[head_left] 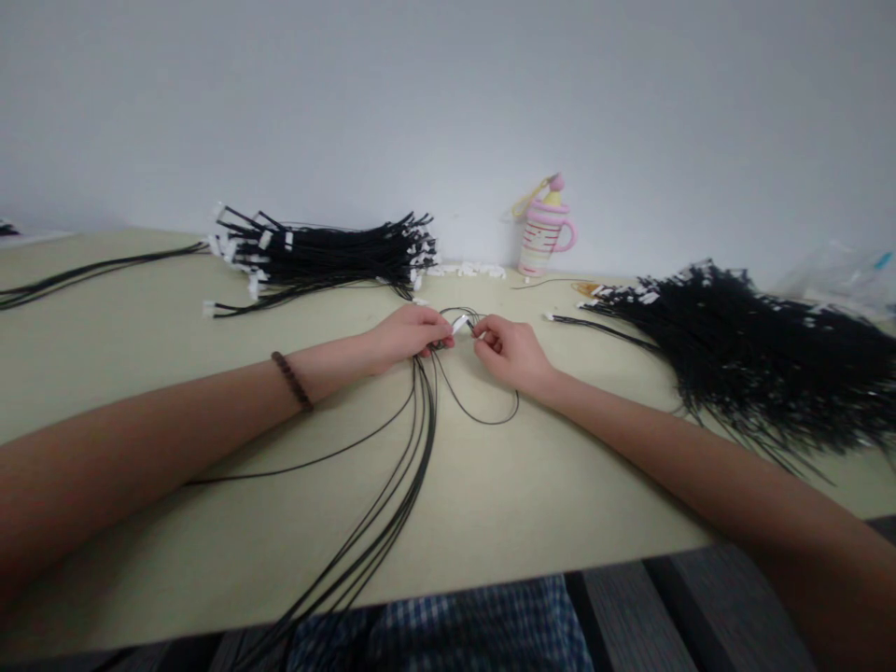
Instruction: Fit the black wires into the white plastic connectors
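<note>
Over the middle of the table, my left hand (414, 334) pinches a small white connector (459, 324) between thumb and fingers. Facing it from the right, my right hand (510, 349) is closed on the end of a thin black wire (471, 327) at the connector's edge. Whether that wire end sits inside the connector is too small to tell. A bundle of black wires (413, 476) runs from under my left hand down over the table's front edge. One loose wire loop (490, 423) lies below my right hand.
Black cables with white connectors lie in a stack (329, 252) at the back left. A larger cable pile (763, 355) covers the right side. Small white pieces (468, 270) and a pink-lidded cup (543, 238) stand by the wall, with a clear plastic bag (844, 280) far right.
</note>
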{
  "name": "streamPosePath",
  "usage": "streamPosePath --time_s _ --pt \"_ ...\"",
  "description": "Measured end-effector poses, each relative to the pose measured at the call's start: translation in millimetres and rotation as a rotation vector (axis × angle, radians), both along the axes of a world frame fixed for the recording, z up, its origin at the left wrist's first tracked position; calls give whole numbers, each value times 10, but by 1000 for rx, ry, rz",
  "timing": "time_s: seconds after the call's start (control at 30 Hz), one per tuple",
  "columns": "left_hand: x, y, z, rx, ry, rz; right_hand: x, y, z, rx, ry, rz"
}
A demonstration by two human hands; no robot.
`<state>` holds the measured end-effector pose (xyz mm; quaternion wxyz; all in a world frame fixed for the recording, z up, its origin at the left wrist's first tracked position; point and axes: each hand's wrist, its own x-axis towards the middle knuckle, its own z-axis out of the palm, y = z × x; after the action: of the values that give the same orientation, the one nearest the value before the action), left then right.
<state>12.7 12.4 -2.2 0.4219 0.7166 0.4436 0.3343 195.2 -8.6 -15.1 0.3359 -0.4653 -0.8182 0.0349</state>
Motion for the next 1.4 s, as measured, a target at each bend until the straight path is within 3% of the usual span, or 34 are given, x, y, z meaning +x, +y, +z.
streamPosePath --time_s 0.67,0.97,1.4 --pt "-49 41 5 -34 -48 -29 -13 23 -18 14 100 -29" --pt "-42 -3 46 -19 -8 -44 14 35 -25 223 99 55" --pt "-62 20 35 -2 -5 -92 11 -6 19 211 85 222"
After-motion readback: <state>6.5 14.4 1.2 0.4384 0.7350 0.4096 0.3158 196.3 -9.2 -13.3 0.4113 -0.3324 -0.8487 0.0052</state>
